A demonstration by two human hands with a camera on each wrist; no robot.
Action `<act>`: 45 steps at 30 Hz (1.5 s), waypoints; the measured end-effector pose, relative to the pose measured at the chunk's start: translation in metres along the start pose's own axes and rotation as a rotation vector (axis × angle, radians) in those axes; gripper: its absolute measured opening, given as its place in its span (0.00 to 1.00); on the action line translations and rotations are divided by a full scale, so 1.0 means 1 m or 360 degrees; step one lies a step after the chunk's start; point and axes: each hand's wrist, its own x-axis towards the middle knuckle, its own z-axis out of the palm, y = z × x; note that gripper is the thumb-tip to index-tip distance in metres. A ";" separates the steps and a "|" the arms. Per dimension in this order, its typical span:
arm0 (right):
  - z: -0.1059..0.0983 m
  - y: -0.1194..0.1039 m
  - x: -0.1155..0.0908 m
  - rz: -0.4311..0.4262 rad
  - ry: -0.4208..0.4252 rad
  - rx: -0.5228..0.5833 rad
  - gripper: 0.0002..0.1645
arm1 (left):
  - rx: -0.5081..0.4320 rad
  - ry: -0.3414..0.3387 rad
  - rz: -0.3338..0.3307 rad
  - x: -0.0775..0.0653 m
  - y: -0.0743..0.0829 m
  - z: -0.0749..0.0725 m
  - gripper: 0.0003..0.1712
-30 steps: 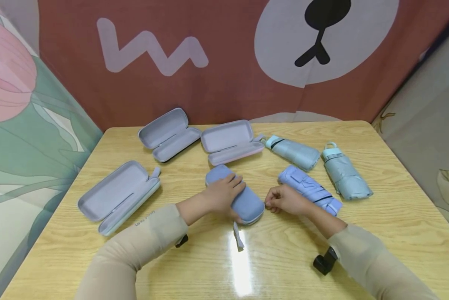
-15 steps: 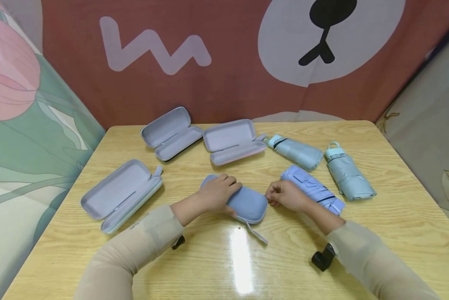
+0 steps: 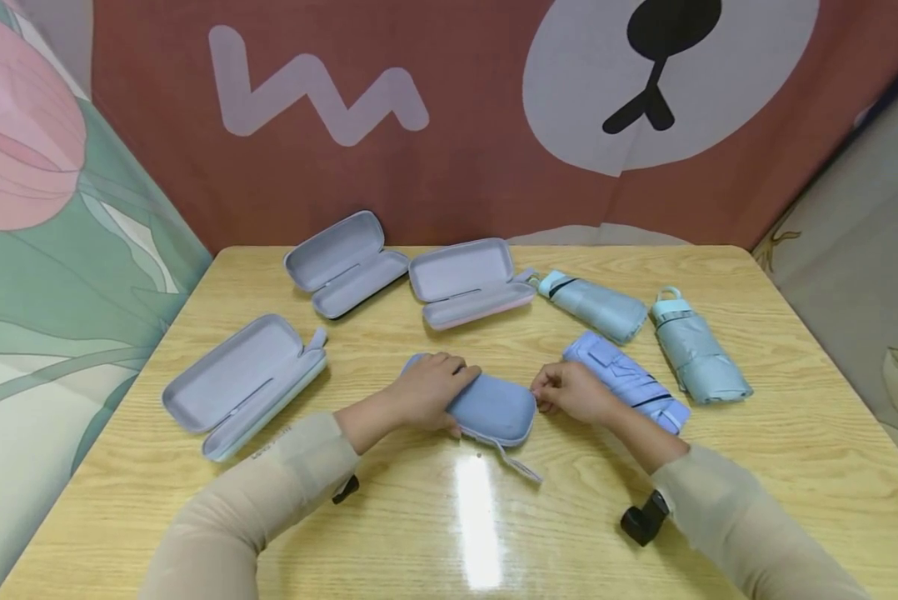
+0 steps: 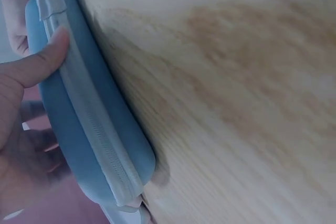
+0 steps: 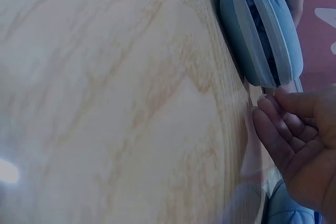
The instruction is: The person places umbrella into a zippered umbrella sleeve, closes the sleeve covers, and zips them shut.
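So my left hand (image 3: pixel 431 392) is wrapped over the blue case (image 3: pixel 494 408), which is lying flat right in front of me, mid counter (image 3: pixel 389 533), with the thumb pressed on the near side and the other fingers over the lid. My right hand (image 3: pixel 572 392) is at the right end of it, fingers curled in narrow, pinching the end of the zip (image 5: pixel 262 30), though the tab is too small to make out. From the right wrist you can see the zip's edges are apart with something dark in the gap. A grey strap (image 3: pixel 520 468) hangs off the near side onto the wood. Just past my right hand there's a folded periwinkle umbrella (image 3: pixel 623 379), and beyond it two teal ones, one angled across the back (image 3: pixel 597 308), one further right (image 3: pixel 700 354). Three more cases sit wide open: a mint-edged one (image 3: pixel 227 375) off to my left, then a black-edged one (image 3: pixel 340 254) and a pink-edged one (image 3: pixel 464 271) side by side at the back.
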 end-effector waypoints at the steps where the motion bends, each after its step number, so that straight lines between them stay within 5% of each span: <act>1: 0.000 -0.002 -0.001 -0.0001 0.0000 0.0011 0.04 | 0.0008 0.0006 -0.0018 -0.001 0.000 0.000 0.49; 21: 0.006 -0.007 -0.012 -0.0046 -0.0026 0.0005 0.04 | 0.0126 0.0080 -0.0295 -0.007 0.003 0.007 0.47; 39: 0.025 -0.015 -0.025 -0.0323 -0.0018 -0.0302 0.02 | 0.0174 0.0156 -0.0309 -0.013 0.012 0.011 0.47; 45: 0.030 -0.017 -0.029 -0.0303 -0.0020 -0.0296 0.04 | 0.0202 0.0164 -0.0286 -0.014 0.015 0.012 0.48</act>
